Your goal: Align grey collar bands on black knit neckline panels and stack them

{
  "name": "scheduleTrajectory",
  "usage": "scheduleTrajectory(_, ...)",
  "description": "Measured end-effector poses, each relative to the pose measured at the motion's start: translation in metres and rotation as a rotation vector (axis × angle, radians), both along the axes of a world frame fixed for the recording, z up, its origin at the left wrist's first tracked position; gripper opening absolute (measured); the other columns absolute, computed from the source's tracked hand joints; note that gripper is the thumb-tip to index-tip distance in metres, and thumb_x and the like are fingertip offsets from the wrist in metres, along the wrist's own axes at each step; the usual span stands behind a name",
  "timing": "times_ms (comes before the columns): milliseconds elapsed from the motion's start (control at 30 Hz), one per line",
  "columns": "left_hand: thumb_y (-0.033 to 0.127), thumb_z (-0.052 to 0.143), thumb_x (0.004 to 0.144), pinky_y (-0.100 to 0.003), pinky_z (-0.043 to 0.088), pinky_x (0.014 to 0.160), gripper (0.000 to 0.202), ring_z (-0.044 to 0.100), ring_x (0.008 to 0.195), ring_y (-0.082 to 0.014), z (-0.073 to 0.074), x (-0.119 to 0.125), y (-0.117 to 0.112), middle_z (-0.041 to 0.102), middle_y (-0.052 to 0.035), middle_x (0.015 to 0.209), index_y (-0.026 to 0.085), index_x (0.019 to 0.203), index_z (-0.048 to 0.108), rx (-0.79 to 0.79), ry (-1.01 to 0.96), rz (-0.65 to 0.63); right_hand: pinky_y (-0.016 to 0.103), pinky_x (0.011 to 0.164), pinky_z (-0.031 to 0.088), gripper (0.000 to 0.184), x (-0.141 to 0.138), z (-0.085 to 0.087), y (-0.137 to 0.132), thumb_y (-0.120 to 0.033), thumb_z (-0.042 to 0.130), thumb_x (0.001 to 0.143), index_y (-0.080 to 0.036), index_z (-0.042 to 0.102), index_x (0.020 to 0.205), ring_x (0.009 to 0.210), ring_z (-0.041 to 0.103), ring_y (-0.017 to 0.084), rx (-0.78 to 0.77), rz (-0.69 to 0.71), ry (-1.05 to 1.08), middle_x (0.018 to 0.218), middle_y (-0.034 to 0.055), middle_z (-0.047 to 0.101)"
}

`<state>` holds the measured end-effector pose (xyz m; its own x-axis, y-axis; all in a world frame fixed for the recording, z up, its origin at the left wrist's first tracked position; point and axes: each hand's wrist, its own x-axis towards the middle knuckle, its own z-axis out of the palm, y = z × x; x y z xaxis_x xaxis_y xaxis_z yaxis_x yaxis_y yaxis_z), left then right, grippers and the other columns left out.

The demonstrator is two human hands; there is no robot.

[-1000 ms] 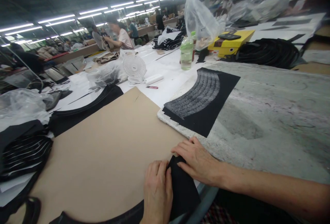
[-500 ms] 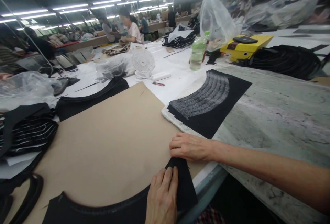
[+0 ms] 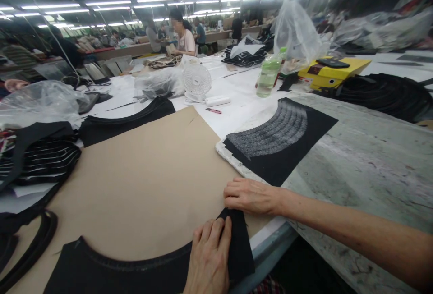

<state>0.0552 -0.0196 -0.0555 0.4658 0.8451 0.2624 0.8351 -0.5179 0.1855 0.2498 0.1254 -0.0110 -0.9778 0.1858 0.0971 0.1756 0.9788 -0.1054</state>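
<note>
A curved black fabric piece lies along the near edge of a brown cardboard sheet. My left hand lies flat on its right end, fingers stretched out together. My right hand rests just beyond the fabric's upper tip, fingers curled down and pressing at the tip against the cardboard. Neither hand lifts the fabric off the table.
A black sheet with chalk-white curved lines lies on a grey stone slab to the right. Further back are a small white fan, a green bottle, a yellow box, black fabric stacks and plastic bags. Other people work at far tables.
The view has swung left and up, showing more of the curved black fabric. My right hand slid off the fabric to its tip; my left hand stayed flat on the right end.
</note>
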Motion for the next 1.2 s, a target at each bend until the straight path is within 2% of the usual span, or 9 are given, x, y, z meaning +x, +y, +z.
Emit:
scheduleTrajectory(300, -0.001, 0.042, 0.073, -0.038, 0.031, 0.094, 0.063, 0.048, 0.114, -0.0235, 0.005, 0.007, -0.005, 0.062, -0.0059, 0.124, 0.019, 0.131, 0.053, 0.059, -0.016, 0.101, 0.028, 0.069, 0.034, 0.017, -0.003, 0.005, -0.004, -0.021, 0.043, 0.098, -0.018, 0.053, 0.084, 0.077, 0.048, 0.014, -0.043, -0.07, -0.014, 0.085, 0.0014, 0.056)
scheduleTrajectory(467, 0.002, 0.044, 0.076, -0.036, 0.03, 0.092, 0.059, 0.046, 0.115, -0.0231, 0.006, 0.002, -0.003, 0.061, -0.004, 0.127, 0.02, 0.131, 0.054, 0.095, 0.021, 0.05, 0.028, 0.07, 0.034, 0.006, 0.002, 0.014, -0.005, -0.024, 0.051, 0.094, -0.018, 0.053, 0.095, 0.086, 0.052, 0.015, -0.085, -0.024, -0.035, 0.096, 0.0029, 0.058)
scheduleTrajectory(667, 0.01, 0.048, 0.084, -0.035, 0.028, 0.092, 0.044, 0.046, 0.114, -0.0211, 0.003, 0.002, -0.002, 0.064, -0.003, 0.124, 0.02, 0.124, 0.061, 0.195, 0.005, 0.066, 0.03, 0.067, 0.033, 0.013, 0.001, 0.012, -0.002, -0.018, 0.043, 0.097, -0.017, 0.054, 0.088, 0.076, 0.049, 0.015, 0.019, 0.087, -0.057, 0.086, 0.0018, 0.056)
scheduleTrajectory(933, 0.012, 0.047, 0.085, -0.035, 0.028, 0.09, 0.039, 0.042, 0.116, -0.0205, 0.007, 0.005, 0.0, 0.063, -0.001, 0.126, 0.021, 0.119, 0.064, 0.221, 0.033, 0.047, 0.03, 0.067, 0.034, 0.019, -0.002, 0.006, 0.001, -0.015, 0.041, 0.098, -0.017, 0.053, 0.085, 0.076, 0.045, 0.016, 0.115, 0.169, -0.059, 0.085, 0.0022, 0.054)
scheduleTrajectory(1067, 0.013, 0.046, 0.086, -0.035, 0.028, 0.088, 0.038, 0.042, 0.115, -0.0198, 0.011, 0.004, 0.001, 0.063, 0.0004, 0.126, 0.02, 0.12, 0.063, 0.218, 0.037, 0.018, 0.03, 0.066, 0.033, 0.018, -0.003, 0.004, 0.0, -0.016, 0.041, 0.098, -0.017, 0.053, 0.084, 0.076, 0.045, 0.016, 0.06, 0.124, -0.055, 0.085, 0.0025, 0.054)
scheduleTrajectory(1200, 0.015, 0.048, 0.086, -0.034, 0.029, 0.087, 0.037, 0.042, 0.113, -0.0186, 0.016, 0.003, 0.001, 0.063, 0.0013, 0.126, 0.021, 0.12, 0.063, 0.207, 0.074, -0.003, 0.03, 0.067, 0.034, 0.019, -0.005, 0.004, -0.001, -0.018, 0.041, 0.097, -0.018, 0.052, 0.081, 0.072, 0.045, 0.016, -0.066, 0.04, -0.061, 0.082, 0.0027, 0.054)
